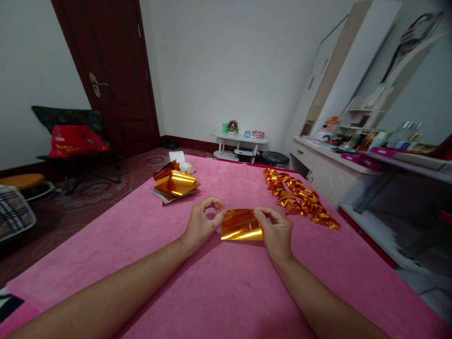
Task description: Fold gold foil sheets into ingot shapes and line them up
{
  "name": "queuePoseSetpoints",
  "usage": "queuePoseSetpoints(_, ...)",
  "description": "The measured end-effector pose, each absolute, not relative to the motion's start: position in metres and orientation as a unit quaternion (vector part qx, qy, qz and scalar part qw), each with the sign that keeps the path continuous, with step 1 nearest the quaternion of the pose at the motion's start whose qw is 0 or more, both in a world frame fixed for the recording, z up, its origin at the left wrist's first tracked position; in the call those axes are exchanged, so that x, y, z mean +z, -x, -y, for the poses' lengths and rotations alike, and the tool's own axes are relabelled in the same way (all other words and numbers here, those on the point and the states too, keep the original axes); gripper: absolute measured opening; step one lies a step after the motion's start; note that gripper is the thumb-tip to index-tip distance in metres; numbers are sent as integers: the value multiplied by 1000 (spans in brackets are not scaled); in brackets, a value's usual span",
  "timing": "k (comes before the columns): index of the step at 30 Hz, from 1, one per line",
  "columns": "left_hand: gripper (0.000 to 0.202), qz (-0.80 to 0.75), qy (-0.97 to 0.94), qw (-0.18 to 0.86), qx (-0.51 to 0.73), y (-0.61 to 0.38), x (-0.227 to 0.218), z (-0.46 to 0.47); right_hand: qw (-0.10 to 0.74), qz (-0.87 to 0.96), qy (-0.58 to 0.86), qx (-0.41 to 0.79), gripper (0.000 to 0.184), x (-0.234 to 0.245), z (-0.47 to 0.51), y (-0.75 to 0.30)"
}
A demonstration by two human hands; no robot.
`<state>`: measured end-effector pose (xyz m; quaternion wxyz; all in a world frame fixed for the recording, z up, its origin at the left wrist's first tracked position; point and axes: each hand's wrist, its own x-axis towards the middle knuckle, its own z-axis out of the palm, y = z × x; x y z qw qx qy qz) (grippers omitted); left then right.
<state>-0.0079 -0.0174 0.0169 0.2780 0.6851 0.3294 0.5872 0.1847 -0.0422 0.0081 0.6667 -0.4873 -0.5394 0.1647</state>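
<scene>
A sheet of shiny gold foil paper point(242, 226) is held up between my two hands, just above the pink cloth. My left hand point(205, 219) pinches its upper left corner between thumb and finger. On the other side, my right hand point(277, 231) grips the right edge, thumb in front. To the left lies a loose stack of gold foil sheets point(176, 182). Rows of folded gold foil pieces point(300, 195) lie at the right, beyond my right hand.
The pink cloth point(190, 292) covers the table under my arms. A crumpled white item point(187, 167) sits behind the stack. At the right stands a white dresser point(318, 162) with bottles. A folding chair holding a red bag point(76, 140) is at the left.
</scene>
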Motion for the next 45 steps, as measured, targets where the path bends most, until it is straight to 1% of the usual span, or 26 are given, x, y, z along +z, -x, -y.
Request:
queuePoseSetpoints(3, 21, -283, -765, 209, 539, 10, 16, 18, 661, 553, 480, 166, 9, 9, 44, -183)
queuePoseSetpoints(6, 28, -254, -805, 152, 514, 12, 14, 21, 660, 557, 475, 170, 9, 8, 45, -182)
queuePoseSetpoints(9, 24, -257, -816, 117, 505, 11, 15, 24, 656, 557, 476, 181, 10, 6, 45, -182)
queuePoseSetpoints(12, 7, -279, -813, 105, 501, 10, 17, 25, 651, 556, 478, 196, 11, 5, 45, -181)
queuePoseSetpoints(13, 7, -288, -809, 107, 501, 9, 17, 24, 650, 558, 477, 198, 11, 5, 46, -181)
queuePoseSetpoints(16, 18, -298, -797, 131, 509, 8, 17, 22, 647, 562, 476, 197, 10, 6, 47, -178)
queuePoseSetpoints(19, 19, -300, -780, 165, 524, 7, 15, 21, 650, 560, 472, 202, 10, 7, 48, -177)
queuePoseSetpoints(22, 15, -316, -743, 222, 546, 5, 14, 20, 651, 558, 471, 208, 10, 8, 48, -177)
queuePoseSetpoints(25, 27, -327, -716, 297, 541, 4, 14, 19, 649, 557, 475, 207, 10, 7, 47, -178)
queuePoseSetpoints(26, 26, -328, -715, 315, 531, 4, 14, 18, 648, 558, 476, 208, 10, 6, 47, -178)
queuePoseSetpoints(29, 14, -323, -716, 360, 504, 4, 15, 16, 643, 560, 476, 216, 10, 5, 46, -179)
queuePoseSetpoints(31, 13, -325, -704, 386, 500, 4, 15, 15, 638, 565, 474, 222, 10, 6, 45, -179)
queuePoseSetpoints(34, 12, -335, -692, 398, 500, 5, 15, 14, 618, 597, 465, 212, 8, 11, 45, -179)
queuePoseSetpoints(38, 11, -329, -712, 393, 480, 5, 18, 16, 571, 670, 437, 184, 3, 18, 47, -178)
queuePoseSetpoints(45, 9, -303, -752, 338, 478, 4, 22, 20, 540, 708, 436, 130, 10, 19, 48, -176)
